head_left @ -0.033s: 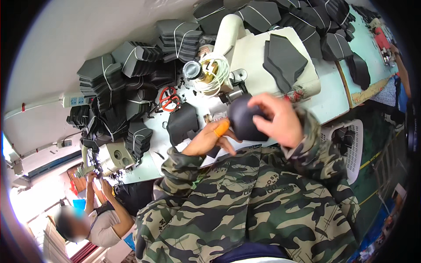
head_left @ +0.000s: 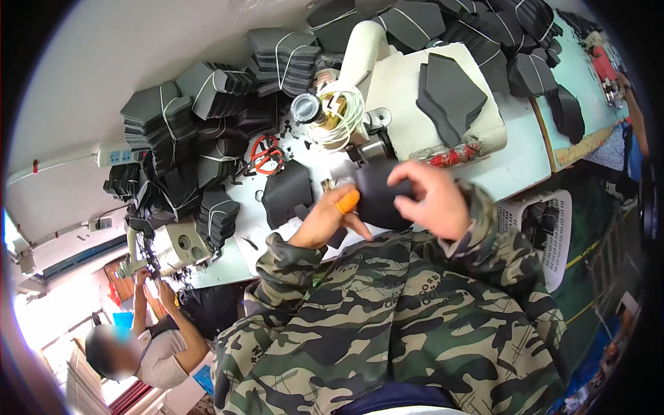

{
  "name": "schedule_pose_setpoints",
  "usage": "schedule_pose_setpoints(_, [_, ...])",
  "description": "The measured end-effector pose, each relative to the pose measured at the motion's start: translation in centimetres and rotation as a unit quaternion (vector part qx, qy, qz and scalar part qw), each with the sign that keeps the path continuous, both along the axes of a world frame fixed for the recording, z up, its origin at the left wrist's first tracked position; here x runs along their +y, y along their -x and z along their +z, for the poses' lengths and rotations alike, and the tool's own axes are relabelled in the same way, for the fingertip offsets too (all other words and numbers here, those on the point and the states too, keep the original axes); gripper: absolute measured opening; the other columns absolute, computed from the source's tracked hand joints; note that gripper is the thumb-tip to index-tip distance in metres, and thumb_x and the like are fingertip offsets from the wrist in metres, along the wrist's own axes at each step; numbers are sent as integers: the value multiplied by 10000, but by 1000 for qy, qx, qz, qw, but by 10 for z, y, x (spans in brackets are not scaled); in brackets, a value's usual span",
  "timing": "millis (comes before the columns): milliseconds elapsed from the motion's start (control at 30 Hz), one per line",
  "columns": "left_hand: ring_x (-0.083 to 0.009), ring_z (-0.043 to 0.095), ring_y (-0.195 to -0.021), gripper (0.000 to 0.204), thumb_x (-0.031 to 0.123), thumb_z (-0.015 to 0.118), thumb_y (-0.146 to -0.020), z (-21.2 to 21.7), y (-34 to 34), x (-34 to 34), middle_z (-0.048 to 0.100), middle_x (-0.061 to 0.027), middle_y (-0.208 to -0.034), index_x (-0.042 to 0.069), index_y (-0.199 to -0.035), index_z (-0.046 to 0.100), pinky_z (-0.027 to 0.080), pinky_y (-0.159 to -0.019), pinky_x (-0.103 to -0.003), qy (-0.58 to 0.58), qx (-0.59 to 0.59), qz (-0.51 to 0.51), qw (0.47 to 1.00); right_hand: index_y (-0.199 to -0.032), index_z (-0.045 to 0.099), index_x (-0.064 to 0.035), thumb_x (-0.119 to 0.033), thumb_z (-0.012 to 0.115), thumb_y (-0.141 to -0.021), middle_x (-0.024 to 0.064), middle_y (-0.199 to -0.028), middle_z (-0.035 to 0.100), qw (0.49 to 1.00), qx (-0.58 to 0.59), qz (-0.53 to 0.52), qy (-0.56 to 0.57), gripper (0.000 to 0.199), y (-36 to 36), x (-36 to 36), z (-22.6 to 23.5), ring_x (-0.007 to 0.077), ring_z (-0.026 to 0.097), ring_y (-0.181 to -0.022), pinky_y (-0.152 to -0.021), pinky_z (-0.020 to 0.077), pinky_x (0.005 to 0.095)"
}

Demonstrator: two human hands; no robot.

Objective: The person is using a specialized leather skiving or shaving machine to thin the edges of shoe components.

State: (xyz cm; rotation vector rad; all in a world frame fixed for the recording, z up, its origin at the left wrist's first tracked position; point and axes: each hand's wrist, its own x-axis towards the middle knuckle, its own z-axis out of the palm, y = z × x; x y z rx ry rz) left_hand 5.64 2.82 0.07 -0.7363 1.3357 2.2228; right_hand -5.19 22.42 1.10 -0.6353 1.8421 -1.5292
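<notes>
A worker in a camouflage jacket (head_left: pixel 387 311) handles a dark curved piece (head_left: pixel 379 200) at the near edge of a pale tabletop (head_left: pixel 524 158), just in front of a cream sewing machine (head_left: pixel 394 90). The left grip (head_left: pixel 319 220), an orange cover (head_left: pixel 348 202) on one digit, is closed on the piece's left edge. The right grip (head_left: pixel 443 206) is loosely curled at the other side, thumb and fingers apart; whether they touch the piece cannot be told.

Pale cord (head_left: pixel 346 114) loops around the machine's head, and dark cut panels (head_left: pixel 453 100) lie overlapping on its body. To the left, another dark panel (head_left: pixel 287 194) rests near red-orange-handled scissors (head_left: pixel 266 155), with tied stacks (head_left: pixel 158 128) of similar pieces beyond. A white perforated basket (head_left: pixel 559 235) stands to the right, below tabletop level. At far left, a co-worker (head_left: pixel 166 360) reaches toward a second machine (head_left: pixel 181 242).
</notes>
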Motion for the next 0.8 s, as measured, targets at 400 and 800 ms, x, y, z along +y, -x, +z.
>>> schedule_pose_setpoints(400, [-145, 513, -652, 237, 185, 486, -932, 12, 32, -55, 593, -66, -709, -22, -954, 600, 435, -662, -304, 415, 10, -298, 860, -1260, 477, 20, -80, 641, -830, 34, -707, 613, 982, -159, 99, -3, 472, -42, -28, -15, 60, 550, -644, -594, 453, 217])
schedule_pose_setpoints(800, [-167, 538, -469, 126, 113, 549, -875, -7, 48, -28, 536, -91, -556, -5, -858, 591, 401, -414, -326, 374, 23, -93, 922, -861, 578, 8, -137, 642, -785, 132, -680, 602, 999, 5, 28, -25, 176, -1, -2, -48, 233, 562, -561, -622, 455, 345])
